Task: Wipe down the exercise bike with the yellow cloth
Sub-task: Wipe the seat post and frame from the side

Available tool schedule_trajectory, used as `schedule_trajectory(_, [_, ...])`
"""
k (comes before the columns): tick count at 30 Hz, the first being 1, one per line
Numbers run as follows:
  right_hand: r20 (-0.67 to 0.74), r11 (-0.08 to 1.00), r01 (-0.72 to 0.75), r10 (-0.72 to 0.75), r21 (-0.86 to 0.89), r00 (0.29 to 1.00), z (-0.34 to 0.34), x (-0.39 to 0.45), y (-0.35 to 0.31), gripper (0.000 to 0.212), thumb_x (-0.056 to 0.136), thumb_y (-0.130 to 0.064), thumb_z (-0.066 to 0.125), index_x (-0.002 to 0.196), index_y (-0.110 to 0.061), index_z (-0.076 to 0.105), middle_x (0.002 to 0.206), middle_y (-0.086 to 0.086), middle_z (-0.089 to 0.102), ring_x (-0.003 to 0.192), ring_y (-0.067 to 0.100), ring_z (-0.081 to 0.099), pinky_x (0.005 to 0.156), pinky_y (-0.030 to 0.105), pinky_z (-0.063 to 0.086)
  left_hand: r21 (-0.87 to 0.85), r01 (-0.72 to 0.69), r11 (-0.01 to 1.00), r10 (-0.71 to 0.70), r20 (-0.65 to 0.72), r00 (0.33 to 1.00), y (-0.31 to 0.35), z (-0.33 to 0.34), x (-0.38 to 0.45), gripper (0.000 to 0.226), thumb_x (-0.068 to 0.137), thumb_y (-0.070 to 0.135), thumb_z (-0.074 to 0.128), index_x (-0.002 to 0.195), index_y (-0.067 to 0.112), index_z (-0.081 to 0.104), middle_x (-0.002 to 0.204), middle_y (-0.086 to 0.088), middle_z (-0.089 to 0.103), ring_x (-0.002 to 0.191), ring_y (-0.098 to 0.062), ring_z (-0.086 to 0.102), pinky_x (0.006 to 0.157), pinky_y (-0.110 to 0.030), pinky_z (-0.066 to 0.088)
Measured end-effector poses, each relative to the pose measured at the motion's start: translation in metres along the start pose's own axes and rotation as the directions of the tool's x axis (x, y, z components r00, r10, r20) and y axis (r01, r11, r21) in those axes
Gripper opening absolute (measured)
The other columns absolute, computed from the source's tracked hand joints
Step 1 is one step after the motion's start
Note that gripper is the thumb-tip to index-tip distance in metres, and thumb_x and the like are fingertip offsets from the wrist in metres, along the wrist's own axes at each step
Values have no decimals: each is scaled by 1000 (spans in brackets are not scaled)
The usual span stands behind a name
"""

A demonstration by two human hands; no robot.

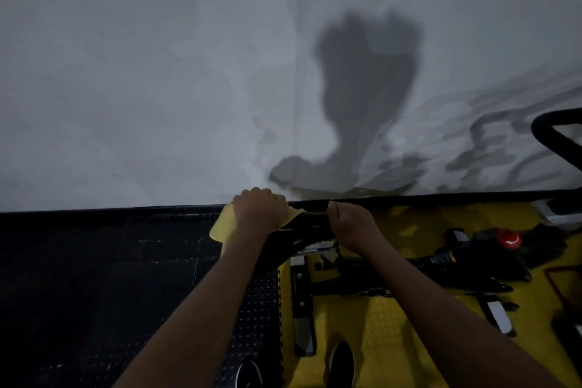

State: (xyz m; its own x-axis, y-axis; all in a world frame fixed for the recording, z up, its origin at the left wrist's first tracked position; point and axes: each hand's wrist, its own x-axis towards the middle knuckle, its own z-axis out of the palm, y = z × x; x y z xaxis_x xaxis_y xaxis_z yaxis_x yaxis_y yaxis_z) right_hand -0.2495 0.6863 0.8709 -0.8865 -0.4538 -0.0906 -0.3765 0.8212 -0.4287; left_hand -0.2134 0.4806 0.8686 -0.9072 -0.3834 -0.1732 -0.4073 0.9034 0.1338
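Floor under me is two mats: black studded mat [94, 277] from 7 to 9 o'clock, yellow textured mat [393, 324] from 3 to 6. They butt together along a seam just by my feet. My two dark shoes [341, 365] stand at 6 o'clock, one on each side of that seam. Exercise bike [409, 268] base sits on the yellow mat, approx. 3 to 5 o'clock. Mats end at the grey wall [157, 72].

The left hand [259, 209] hides most of the yellow cloth [222, 225]; dim light blurs the exercise bike [466, 264].
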Motion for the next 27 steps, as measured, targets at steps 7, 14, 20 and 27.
schedule_trajectory(7, [-24, 999, 35, -35, -11, 999, 0, 0, -1, 45, 108, -29, 28, 90, -4, 62, 88, 17, 68, 82, 35, 63, 66, 37, 39, -141, -477, 868, 428, -276, 861, -48, 20, -20, 34, 104, 39, 41, 104, 19, 69, 98, 5, 67, 89, -16, 58, 82, -34, 46])
schedule_trajectory(14, [-9, 998, 44, -44, -50, 999, -1, 0, -2, 41, 107, -24, 30, 91, -2, 60, 91, 18, 68, 86, 37, 63, 73, 41, 46, 250, -276, 928, 290, -22, 957, 17, 12, -8, 41, 97, 39, 35, 92, 16, 68, 89, -6, 68, 82, -29, 63, 73, -37, 41])
schedule_trajectory(20, [-14, 998, 49, -49, -30, 999, 1, 2, 1, 45, 108, -28, 29, 89, -3, 62, 92, 19, 68, 88, 38, 63, 72, 39, 43, 268, -608, 747, 660, -189, 727, -18, 22, -22, 37, 104, 33, 33, 94, 17, 65, 80, -1, 64, 74, -24, 59, 70, -37, 46])
schedule_trajectory(27, [-31, 999, 32, -33, -33, 999, 4, 3, 2, 47, 107, -29, 29, 78, -5, 57, 84, 17, 67, 80, 35, 62, 65, 35, 34, 195, -299, 934, 341, -238, 909, -8, 30, -10, 23, 92, 25, 47, 78, 12, 60, 71, -8, 61, 68, -30, 57, 64, -37, 37])
